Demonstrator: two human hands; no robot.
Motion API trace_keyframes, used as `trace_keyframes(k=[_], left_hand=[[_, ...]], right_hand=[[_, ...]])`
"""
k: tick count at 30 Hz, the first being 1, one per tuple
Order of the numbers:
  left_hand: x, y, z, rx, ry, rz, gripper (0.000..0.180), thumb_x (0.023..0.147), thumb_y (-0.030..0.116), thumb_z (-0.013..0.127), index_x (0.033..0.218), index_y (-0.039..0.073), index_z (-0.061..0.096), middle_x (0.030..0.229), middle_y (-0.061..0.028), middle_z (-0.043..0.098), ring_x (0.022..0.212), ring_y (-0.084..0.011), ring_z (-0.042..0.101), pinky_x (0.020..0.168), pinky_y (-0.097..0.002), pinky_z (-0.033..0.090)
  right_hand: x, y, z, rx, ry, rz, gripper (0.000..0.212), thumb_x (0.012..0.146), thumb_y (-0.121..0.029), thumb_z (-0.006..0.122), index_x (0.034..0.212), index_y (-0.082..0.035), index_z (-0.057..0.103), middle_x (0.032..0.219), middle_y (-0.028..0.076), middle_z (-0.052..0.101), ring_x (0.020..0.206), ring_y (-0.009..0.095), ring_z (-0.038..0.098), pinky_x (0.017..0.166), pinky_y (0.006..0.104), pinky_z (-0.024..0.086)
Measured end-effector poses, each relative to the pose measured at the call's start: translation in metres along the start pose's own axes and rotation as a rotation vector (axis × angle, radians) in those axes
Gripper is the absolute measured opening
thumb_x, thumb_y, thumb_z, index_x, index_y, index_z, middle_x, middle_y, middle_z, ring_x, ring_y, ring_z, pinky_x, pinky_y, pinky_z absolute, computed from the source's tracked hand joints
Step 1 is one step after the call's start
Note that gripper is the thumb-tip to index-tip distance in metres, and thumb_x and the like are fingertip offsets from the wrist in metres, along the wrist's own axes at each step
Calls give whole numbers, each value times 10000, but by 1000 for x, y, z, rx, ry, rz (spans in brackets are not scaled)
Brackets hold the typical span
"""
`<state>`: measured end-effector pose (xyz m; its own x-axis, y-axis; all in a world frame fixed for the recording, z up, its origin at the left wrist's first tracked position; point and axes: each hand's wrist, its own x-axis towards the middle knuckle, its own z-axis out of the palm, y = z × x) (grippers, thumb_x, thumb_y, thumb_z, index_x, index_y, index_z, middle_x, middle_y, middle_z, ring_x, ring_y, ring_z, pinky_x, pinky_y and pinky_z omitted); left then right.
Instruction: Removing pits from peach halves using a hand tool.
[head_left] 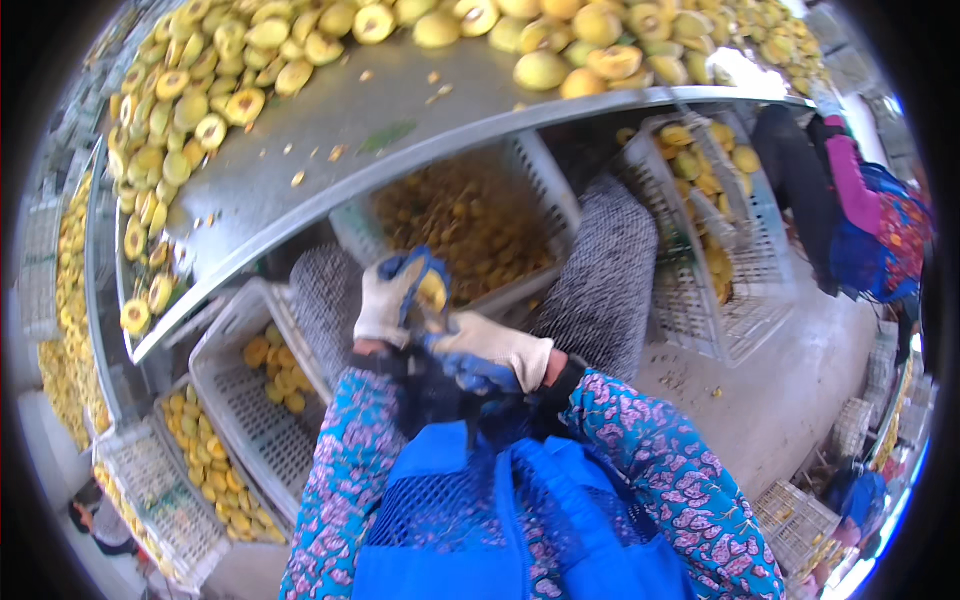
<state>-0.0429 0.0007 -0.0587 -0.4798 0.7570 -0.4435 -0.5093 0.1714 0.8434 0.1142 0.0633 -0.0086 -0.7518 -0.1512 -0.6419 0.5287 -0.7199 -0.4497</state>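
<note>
In front of my lap, my left hand, in a white and blue work glove, is closed round a yellow peach half. Its thumb and fingers wrap the fruit's side. My right hand, gloved the same way, meets it from the right with fingers curled in. Whatever the right fingers grip is blurred and hidden. Beneath both hands, between my knees, stands a white crate with small brown and orange bits, probably pits, in it.
A metal table spans the far side, heaped with yellow peach halves. At left stand a grey crate with some peaches and a fuller crate. Another peach crate is right of my knee. A person in pink is far right.
</note>
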Motion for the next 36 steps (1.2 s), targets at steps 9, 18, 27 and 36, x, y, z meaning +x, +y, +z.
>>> trace_keyframes(k=[9,18,27,36], left_hand=[[-1,15,14,-88,47,55,188,823,143,691,857,-33,634,745,-106,658,596,-187,630,540,-292,520],[11,-10,-5,244,36,75,198,834,153,682,876,-34,631,756,-90,655,612,-189,633,538,-305,524],[1,34,39,-165,18,153,191,818,167,686,780,-12,630,690,-106,641,572,-195,612,526,-313,495],[6,37,27,-391,438,321,313,817,257,691,979,-1,619,827,-112,648,697,-242,655,608,-378,559]], right_hand=[[9,13,-16,786,-657,41,263,990,-262,385,1043,-30,498,575,-97,373,414,26,348,379,192,279],[8,15,-21,558,-491,147,257,979,-274,411,999,-40,514,556,-75,421,384,41,372,355,199,285],[-3,7,-8,978,-840,-73,344,1001,-226,332,1107,62,487,579,-57,430,406,43,395,391,223,336],[-22,-5,-10,541,-463,-325,340,988,-242,404,1165,32,497,537,-54,364,335,27,297,331,198,261]])
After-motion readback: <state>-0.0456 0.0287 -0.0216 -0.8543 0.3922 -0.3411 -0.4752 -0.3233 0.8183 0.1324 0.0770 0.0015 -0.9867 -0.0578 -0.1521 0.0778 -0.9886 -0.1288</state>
